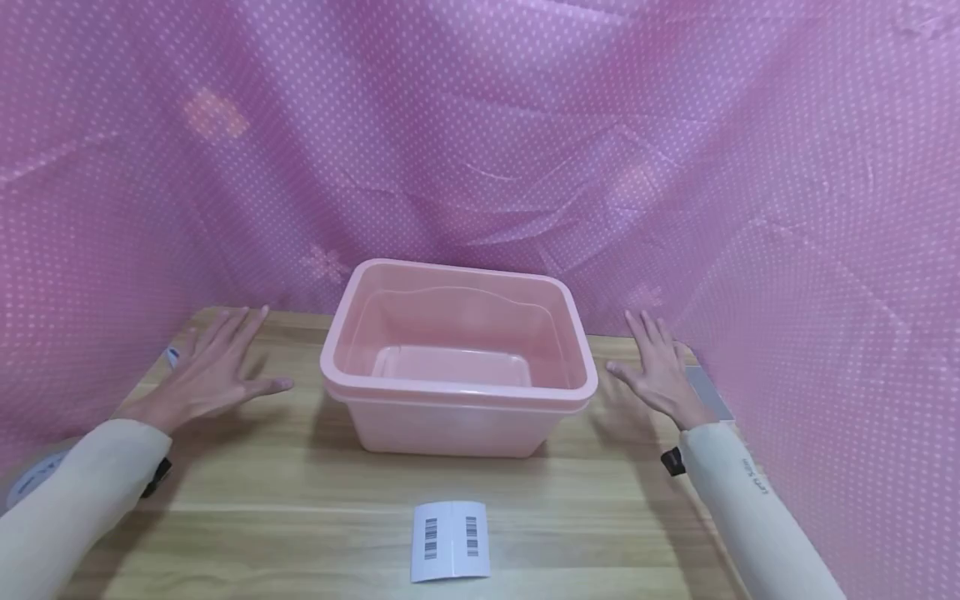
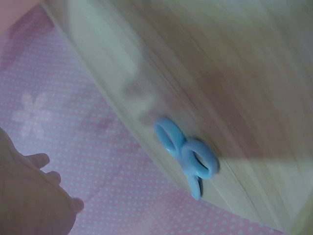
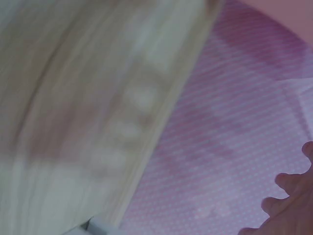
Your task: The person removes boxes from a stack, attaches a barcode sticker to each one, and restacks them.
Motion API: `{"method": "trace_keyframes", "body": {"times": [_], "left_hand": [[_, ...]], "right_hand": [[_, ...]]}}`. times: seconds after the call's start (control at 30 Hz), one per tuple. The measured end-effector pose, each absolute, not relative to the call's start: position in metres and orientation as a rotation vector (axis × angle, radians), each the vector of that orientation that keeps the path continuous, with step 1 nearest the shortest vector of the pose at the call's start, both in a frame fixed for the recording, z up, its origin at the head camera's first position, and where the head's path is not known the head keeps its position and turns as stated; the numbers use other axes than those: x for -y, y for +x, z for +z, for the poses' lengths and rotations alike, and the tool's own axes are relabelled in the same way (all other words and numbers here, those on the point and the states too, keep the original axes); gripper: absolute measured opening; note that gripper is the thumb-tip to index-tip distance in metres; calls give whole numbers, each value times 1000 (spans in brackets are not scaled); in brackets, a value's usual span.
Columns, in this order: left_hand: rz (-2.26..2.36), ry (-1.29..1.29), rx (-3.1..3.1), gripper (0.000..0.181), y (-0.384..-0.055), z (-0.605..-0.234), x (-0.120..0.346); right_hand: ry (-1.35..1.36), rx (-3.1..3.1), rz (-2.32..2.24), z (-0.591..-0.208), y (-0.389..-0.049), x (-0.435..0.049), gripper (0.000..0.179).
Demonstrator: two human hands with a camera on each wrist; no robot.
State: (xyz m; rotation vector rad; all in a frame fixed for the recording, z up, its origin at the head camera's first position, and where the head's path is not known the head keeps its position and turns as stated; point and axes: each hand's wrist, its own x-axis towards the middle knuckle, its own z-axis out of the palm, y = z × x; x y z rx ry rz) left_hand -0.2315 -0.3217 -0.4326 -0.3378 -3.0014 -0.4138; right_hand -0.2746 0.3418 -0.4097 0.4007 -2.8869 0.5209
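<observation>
A pink plastic bin (image 1: pixel 457 425) stands upright in the middle of the wooden table, and no contents show inside it. My left hand (image 1: pixel 213 371) hovers to its left with fingers spread, holding nothing. On the other side my right hand (image 1: pixel 656 375) is held out over the table, fingers straight and apart from the bin. A pair of scissors with blue handles (image 2: pixel 188 154) lies by the table's edge near the left hand; in the head view only a bit of it shows. In front of the bin lies a white label sheet (image 1: pixel 450 542) with barcodes.
Pink dotted cloth (image 1: pixel 480 125) hangs around the back and both sides of the table (image 1: pixel 300 517). A grey flat object (image 1: pixel 708 392) lies at the right edge, partly behind the right hand. A round white item (image 1: pixel 37 479) is half hidden by the left sleeve.
</observation>
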Motion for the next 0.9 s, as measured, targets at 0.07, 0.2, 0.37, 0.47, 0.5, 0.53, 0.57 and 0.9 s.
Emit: {"method": "trace_keyframes", "body": {"times": [0.07, 0.2, 0.37, 0.47, 0.5, 0.53, 0.57, 0.9], "left_hand": [[-489, -369, 2984, 122, -232, -430, 319], [-651, -391, 2969, 127, -231, -424, 312], [-894, -389, 2980, 129, -226, -420, 303], [-1011, -397, 2980, 128, -223, -417, 299], [-1054, -399, 2975, 128, -222, -416, 297], [-1099, -398, 2972, 127, -221, -416, 295], [-1129, -394, 2968, 127, -220, -415, 293], [-1398, -549, 2839, 125, -213, -408, 272]], "right_hand": [[425, 2867, 591, -403, -274, -338, 91], [456, 2843, 742, -392, -273, -331, 88], [454, 2846, 912, -382, -269, -324, 86], [446, 2849, 1009, -378, -266, -321, 84], [443, 2842, 1044, -377, -265, -320, 83], [449, 2827, 1082, -376, -264, -318, 82], [454, 2804, 1122, -374, -263, -317, 81], [464, 2608, 1571, -362, -253, -295, 65]]}}
